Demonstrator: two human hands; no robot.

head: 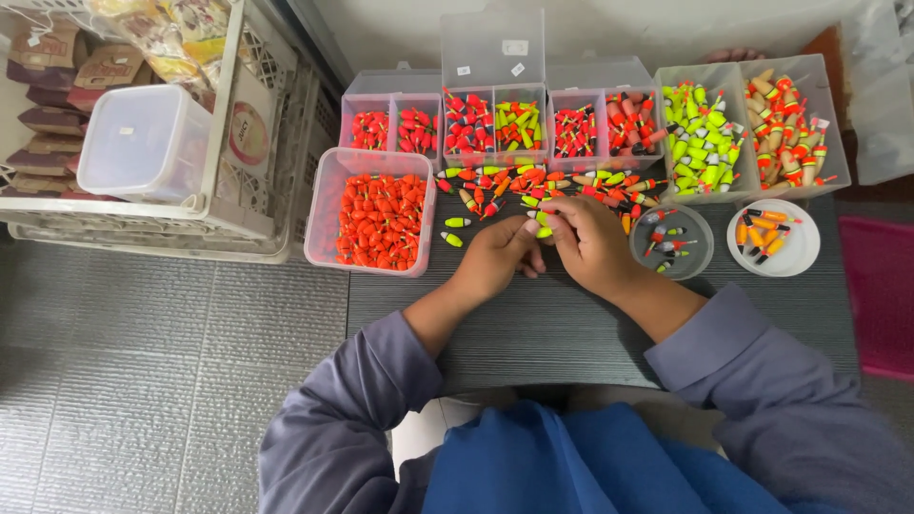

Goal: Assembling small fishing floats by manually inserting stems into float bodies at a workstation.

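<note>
Small fishing floats are being handled at a dark ribbed counter (533, 324).

A yellow-green float (541, 221) is pinched in the grip of the right hand (592, 246), just right of centre in the frame; the left hand (495, 259) is curled beside it, fingertips touching the same float, though whether it clamps anything cannot be told. The step is judged best done with a light pinch on the smooth, rounded body, so that the thin stem is not bent. Loose floats (533, 183) lie scattered just above the hands. A clear plastic tub (322, 238) of glossy orange floats stands to the left; round dishes (700, 266) sit to the right.
</note>
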